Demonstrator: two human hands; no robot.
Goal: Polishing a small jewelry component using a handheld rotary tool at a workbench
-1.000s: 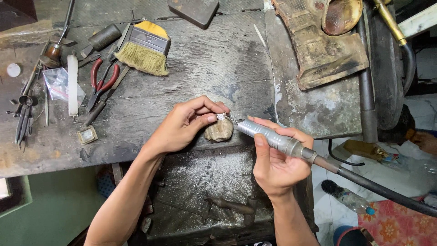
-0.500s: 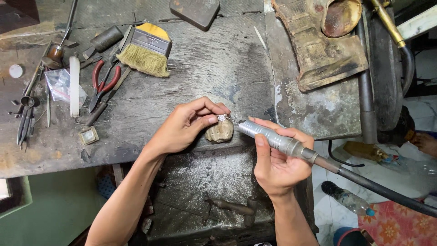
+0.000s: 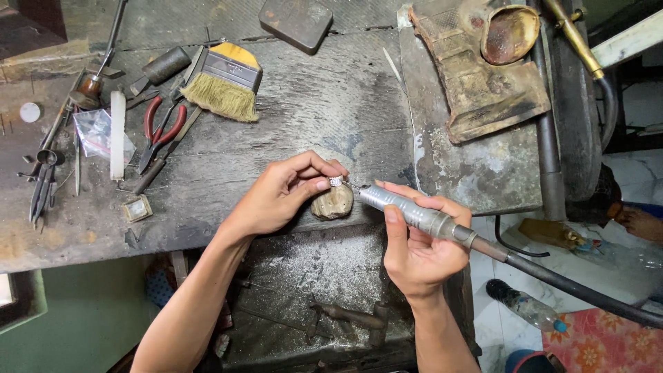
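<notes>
bag: small clear plastic bag [image 3: 97, 135], crumpled, tabletop at 9 o'clock
tin: flat dark rectangular tin [image 3: 297, 22], 12 o'clock edge
labels/signs/screens: none visible

Bench centre free; pliers [image 3: 160, 131], brush [image 3: 224, 86] crowd left.

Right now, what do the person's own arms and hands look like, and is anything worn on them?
Both are bare: the left hand and right hand show no gloves, rings, watch or bands. The forearms are slim and uncovered as far as the picture's lower edge, with no sleeves in view. Fingernails are short and plain. No marks or tattoos can be made out.
</notes>
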